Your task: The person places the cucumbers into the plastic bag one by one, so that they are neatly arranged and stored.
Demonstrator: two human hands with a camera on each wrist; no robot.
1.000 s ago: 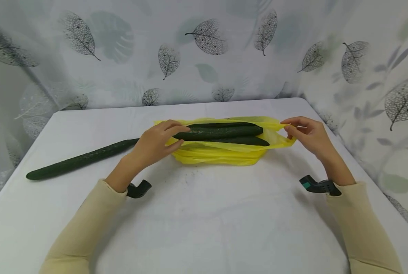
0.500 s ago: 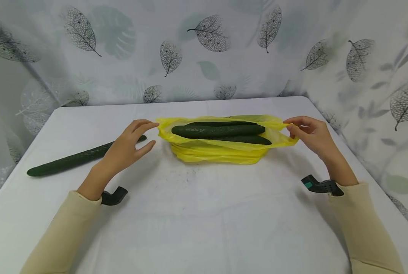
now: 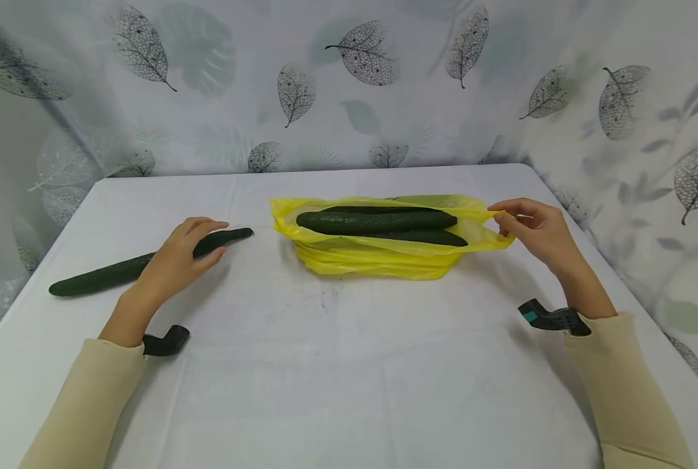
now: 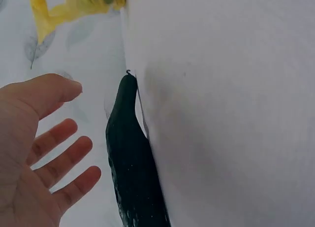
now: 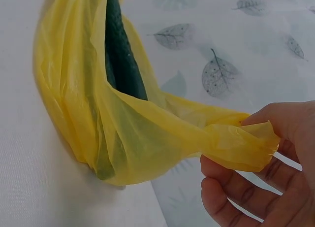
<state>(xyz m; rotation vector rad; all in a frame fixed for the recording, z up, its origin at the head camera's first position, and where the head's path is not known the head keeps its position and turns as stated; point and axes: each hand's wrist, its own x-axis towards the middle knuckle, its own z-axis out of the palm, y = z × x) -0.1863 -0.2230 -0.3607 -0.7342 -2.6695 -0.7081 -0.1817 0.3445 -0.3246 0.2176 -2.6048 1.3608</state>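
Note:
A long dark green cucumber [image 3: 105, 276] lies slantwise on the left of the table. Over its middle is my left hand [image 3: 175, 260], fingers spread and holding nothing; the left wrist view shows the fingers apart beside the cucumber [image 4: 130, 158]. To the right, a yellow plastic bag [image 3: 372, 264] lies with its mouth up, several cucumbers [image 3: 378, 223] side by side inside. My right hand [image 3: 533, 234] pinches the bag's right handle between thumb and fingers; in the right wrist view the gathered handle [image 5: 241, 145] runs between them.
The white-covered table [image 3: 349, 365] ends at a leaf-patterned curtain [image 3: 325, 85] behind and on both sides. Small dark specks [image 3: 328, 296] mark the cloth in front of the bag. A black wrist device [image 3: 167, 341] sits on the left wrist, another [image 3: 554, 317] on the right.
My left hand has left the cucumbers in the bag and moved left, over the loose cucumber. The right hand keeps its pinch on the bag handle.

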